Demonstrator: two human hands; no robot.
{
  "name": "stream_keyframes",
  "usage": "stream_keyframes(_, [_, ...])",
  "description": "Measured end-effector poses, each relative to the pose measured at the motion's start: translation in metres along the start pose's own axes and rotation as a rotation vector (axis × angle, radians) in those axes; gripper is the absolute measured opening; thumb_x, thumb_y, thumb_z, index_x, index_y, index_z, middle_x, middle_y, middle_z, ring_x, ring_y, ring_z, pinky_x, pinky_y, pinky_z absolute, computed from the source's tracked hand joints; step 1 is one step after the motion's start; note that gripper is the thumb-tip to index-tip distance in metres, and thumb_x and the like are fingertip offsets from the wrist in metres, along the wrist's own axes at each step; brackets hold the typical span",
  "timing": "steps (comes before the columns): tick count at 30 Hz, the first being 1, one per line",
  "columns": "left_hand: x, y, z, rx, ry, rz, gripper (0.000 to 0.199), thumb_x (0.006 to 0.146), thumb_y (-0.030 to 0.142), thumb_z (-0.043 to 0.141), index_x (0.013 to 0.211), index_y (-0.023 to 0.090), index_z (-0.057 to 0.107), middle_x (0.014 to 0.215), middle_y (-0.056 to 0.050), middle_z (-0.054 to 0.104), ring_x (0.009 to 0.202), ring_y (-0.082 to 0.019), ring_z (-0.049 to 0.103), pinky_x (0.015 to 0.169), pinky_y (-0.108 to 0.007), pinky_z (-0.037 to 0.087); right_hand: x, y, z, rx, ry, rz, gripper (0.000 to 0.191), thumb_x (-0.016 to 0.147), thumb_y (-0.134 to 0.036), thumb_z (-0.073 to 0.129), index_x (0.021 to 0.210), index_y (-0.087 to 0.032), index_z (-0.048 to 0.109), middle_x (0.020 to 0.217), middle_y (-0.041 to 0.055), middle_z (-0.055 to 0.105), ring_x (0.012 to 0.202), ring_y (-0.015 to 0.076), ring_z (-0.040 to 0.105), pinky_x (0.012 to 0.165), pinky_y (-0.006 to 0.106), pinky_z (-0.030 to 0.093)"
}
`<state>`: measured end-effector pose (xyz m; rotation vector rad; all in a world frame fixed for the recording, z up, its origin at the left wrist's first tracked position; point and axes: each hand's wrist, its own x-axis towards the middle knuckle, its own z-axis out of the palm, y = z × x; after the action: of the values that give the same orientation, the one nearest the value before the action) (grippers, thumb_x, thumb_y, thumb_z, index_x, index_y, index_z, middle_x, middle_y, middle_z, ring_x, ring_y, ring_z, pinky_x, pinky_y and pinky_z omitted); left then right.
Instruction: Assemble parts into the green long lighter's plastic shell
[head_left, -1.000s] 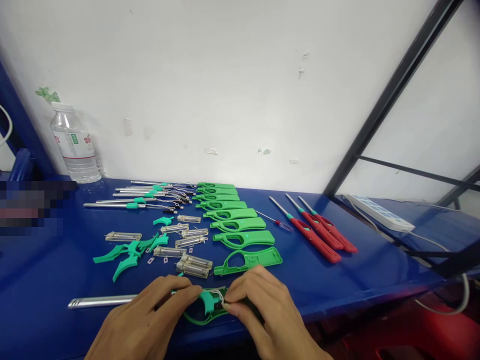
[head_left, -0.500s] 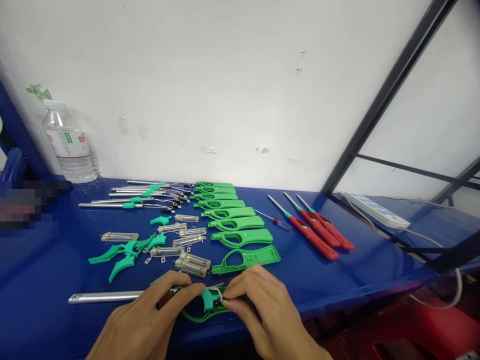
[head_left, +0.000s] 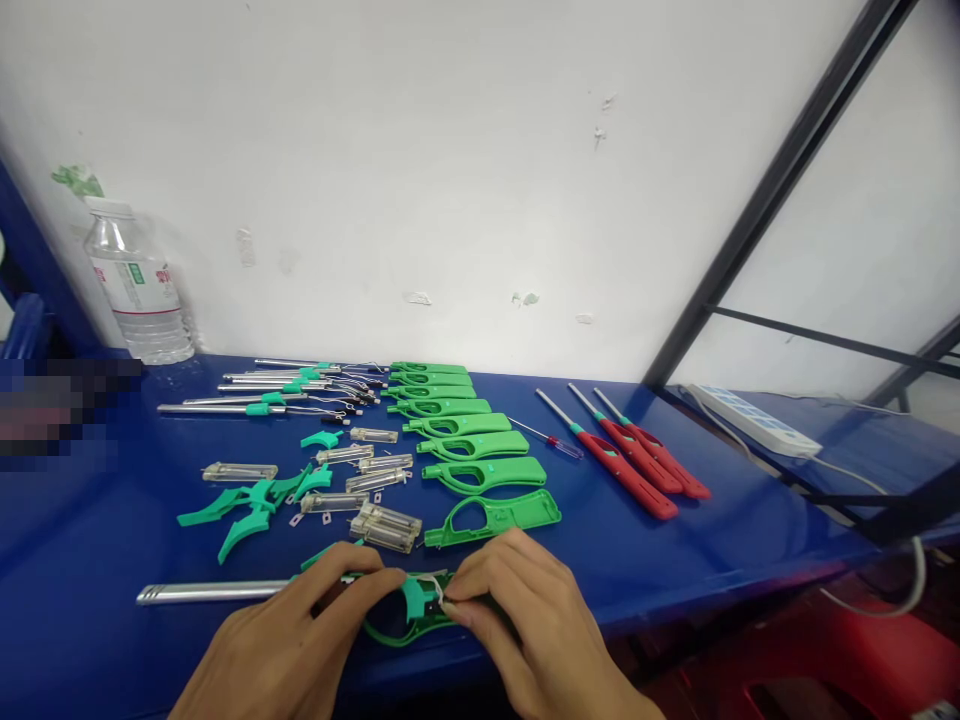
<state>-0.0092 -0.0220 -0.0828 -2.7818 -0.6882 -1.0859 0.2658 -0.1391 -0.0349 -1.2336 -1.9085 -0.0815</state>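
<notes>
Barely moved this past second, the left hand (head_left: 292, 630), nearly closed, holds the shell (head_left: 388, 637) and the right hand (head_left: 529, 620) pinches the wire (head_left: 433, 582) between them, so fitting seems unfinished.

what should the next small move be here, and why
Probably use the right hand to tuck the white wire down into the green shell: the wire bows up beside the trigger, the right hand's fingertips are right at it, and the left hand is close by to steady things.
</notes>
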Motion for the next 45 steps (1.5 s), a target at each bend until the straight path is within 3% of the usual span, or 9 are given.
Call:
stream_keyframes(5, [0.008, 0.004, -0.007, -0.101, 0.059, 0.033, 0.044, 0.132, 0.014, 0.039, 0.150, 0.032, 0.074, 0.125, 0.000, 0.086, 0.075, -0.011, 0.089, 0.063, -0.020, 0.060, -0.001, -0.002, 0.000, -0.003, 0.008, -0.004, 0.023, 0.140, -0.037, 0.064, 0.120, -0.030, 0.075, 0.105, -0.0049, 0.092, 0.092, 0.0163, 0.084, 0.086, 0.030, 0.065])
stream_keyframes(10, [0.018, 0.012, -0.015, -0.116, 0.132, 0.087, 0.045, 0.128, 0.007, 0.042, 0.156, 0.030, 0.067, 0.134, -0.003, 0.086, 0.089, -0.012, 0.095, 0.077, -0.015, 0.067, 0.001, -0.002, 0.001, -0.002, 0.012, -0.002, 0.023, 0.139, -0.036, 0.066, 0.120, -0.029, 0.077, 0.104, -0.0053, 0.092, 0.092, 0.0157, 0.084, 0.087, 0.029, 0.065])
stream_keyframes(13, [0.020, 0.014, -0.016, -0.102, 0.164, 0.105, 0.037, 0.131, 0.012, 0.042, 0.152, 0.029, 0.067, 0.131, -0.005, 0.087, 0.092, -0.015, 0.096, 0.073, -0.017, 0.068, 0.001, -0.003, 0.001, 0.012, 0.011, -0.006, 0.020, 0.137, -0.034, 0.071, 0.118, -0.029, 0.077, 0.103, -0.0044, 0.092, 0.092, 0.0164, 0.085, 0.087, 0.030, 0.065])
stream_keyframes(16, [0.020, 0.016, -0.014, -0.087, 0.152, 0.079, 0.031, 0.141, 0.029, 0.041, 0.146, 0.029, 0.071, 0.125, -0.005, 0.087, 0.087, -0.016, 0.094, 0.067, -0.020, 0.068, 0.000, -0.004, 0.001, 0.026, 0.016, 0.010, 0.017, 0.134, -0.031, 0.075, 0.117, -0.029, 0.078, 0.103, -0.0044, 0.092, 0.092, 0.0168, 0.085, 0.086, 0.031, 0.064])
stream_keyframes(20, [0.021, 0.017, -0.012, -0.056, 0.113, 0.058, 0.042, 0.145, 0.042, 0.036, 0.138, 0.031, 0.076, 0.122, -0.004, 0.088, 0.084, -0.016, 0.093, 0.068, -0.022, 0.068, 0.000, -0.005, 0.001, 0.038, 0.021, 0.030, 0.014, 0.130, -0.027, 0.081, 0.116, -0.029, 0.079, 0.104, -0.0053, 0.092, 0.092, 0.0162, 0.085, 0.089, 0.030, 0.065])
stream_keyframes(30, [0.022, 0.019, -0.011, -0.059, 0.119, 0.042, 0.049, 0.146, 0.045, 0.034, 0.134, 0.031, 0.079, 0.117, -0.002, 0.087, 0.082, -0.015, 0.091, 0.065, -0.022, 0.066, -0.003, -0.004, 0.005, 0.062, 0.055, 0.073, 0.014, 0.124, -0.022, 0.087, 0.113, -0.029, 0.081, 0.103, -0.0048, 0.092, 0.094, 0.0179, 0.085, 0.085, 0.030, 0.066])
stream_keyframes(37, [0.014, 0.018, -0.009, -0.155, 0.057, -0.028, 0.049, 0.143, 0.042, 0.041, 0.137, 0.034, 0.089, 0.112, -0.002, 0.086, 0.077, -0.015, 0.087, 0.071, -0.019, 0.073, -0.004, -0.009, 0.008, 0.087, 0.081, 0.074, 0.016, 0.124, -0.023, 0.088, 0.111, -0.029, 0.083, 0.103, -0.0041, 0.092, 0.092, 0.0180, 0.085, 0.083, 0.031, 0.067])
stream_keyframes(45, [0.016, 0.017, -0.010, -0.182, 0.052, 0.033, 0.047, 0.145, 0.039, 0.036, 0.136, 0.032, 0.082, 0.116, -0.001, 0.085, 0.080, -0.013, 0.088, 0.070, -0.017, 0.069, -0.002, -0.009, 0.005, 0.035, 0.068, 0.037, 0.018, 0.126, -0.027, 0.085, 0.108, -0.028, 0.082, 0.101, -0.0025, 0.091, 0.088, 0.0177, 0.083, 0.079, 0.032, 0.066])
